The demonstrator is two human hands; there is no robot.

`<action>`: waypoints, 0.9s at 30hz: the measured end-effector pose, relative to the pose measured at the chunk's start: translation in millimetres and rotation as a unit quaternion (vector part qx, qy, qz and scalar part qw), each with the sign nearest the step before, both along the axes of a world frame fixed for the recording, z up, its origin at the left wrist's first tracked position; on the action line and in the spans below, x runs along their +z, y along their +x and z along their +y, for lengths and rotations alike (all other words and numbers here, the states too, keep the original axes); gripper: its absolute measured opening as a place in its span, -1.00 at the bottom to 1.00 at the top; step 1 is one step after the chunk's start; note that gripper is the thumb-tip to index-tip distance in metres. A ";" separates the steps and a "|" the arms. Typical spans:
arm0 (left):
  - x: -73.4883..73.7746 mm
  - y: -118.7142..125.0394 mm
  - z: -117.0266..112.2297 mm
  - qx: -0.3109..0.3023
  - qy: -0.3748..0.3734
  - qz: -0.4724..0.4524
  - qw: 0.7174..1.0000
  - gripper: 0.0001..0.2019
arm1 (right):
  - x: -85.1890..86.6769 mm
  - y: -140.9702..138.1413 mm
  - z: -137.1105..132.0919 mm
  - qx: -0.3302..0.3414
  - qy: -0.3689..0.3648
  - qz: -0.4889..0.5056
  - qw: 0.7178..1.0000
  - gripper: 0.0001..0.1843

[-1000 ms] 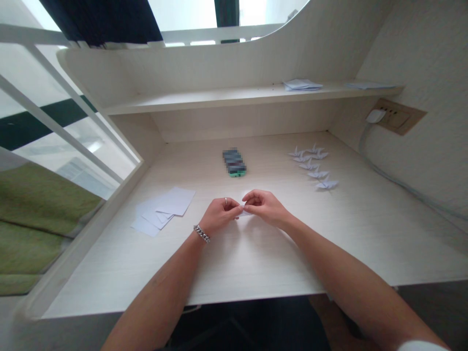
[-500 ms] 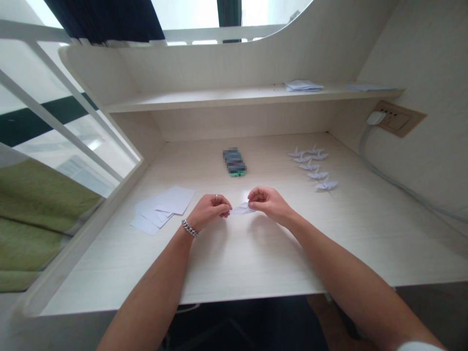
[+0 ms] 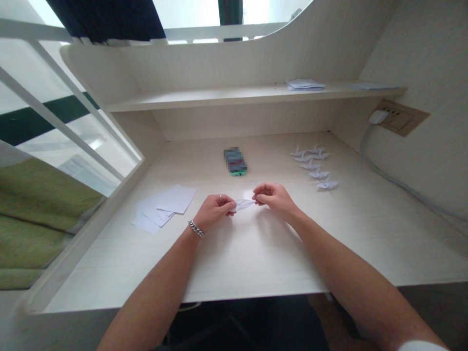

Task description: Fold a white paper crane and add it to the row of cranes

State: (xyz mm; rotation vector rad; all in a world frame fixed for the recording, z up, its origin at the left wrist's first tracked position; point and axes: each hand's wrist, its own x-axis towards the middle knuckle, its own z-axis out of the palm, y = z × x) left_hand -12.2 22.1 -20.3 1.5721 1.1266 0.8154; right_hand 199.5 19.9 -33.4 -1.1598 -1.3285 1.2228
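Note:
A small piece of folded white paper (image 3: 243, 204) spans the gap between my hands, just above the desk. My left hand (image 3: 216, 209), with a ring and a chain bracelet, pinches its left end between thumb and fingers. At its right tip, my right hand (image 3: 272, 199) is closed in a pinch on the paper. Several folded paper cranes (image 3: 319, 174) stand in a loose group to the right, beyond my right hand. Flat white paper sheets (image 3: 179, 199) lie overlapping on the left, beside my left hand.
A blurred dark object with a green end (image 3: 236, 162) lies behind my hands. Papers (image 3: 305, 85) rest on the shelf (image 3: 204, 100) above the desk (image 3: 248, 268). On the right wall, a plug sits in a socket (image 3: 404, 118), its cable (image 3: 409, 190) running down the right side.
My left hand has shifted slightly right, and my right hand has moved a little up and right. The folded paper now shows longer and tilted between them.

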 end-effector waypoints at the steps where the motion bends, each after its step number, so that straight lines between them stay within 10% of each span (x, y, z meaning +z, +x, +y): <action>1: -0.6 0.2 0.4 0.009 0.001 -0.001 1.000 -0.82 | 0.8 0.1 -1.0 -0.026 0.026 -0.034 0.999 -0.83; 11: -8.1 10.0 0.2 0.059 0.011 -0.026 0.998 -0.79 | 2.0 -23.3 -22.0 -0.049 0.204 -0.229 0.951 -0.81; 27: -1.2 15.3 -13.2 0.000 0.175 0.099 0.980 -0.77 | -3.9 -22.6 -12.2 0.055 0.051 -0.064 0.995 -0.66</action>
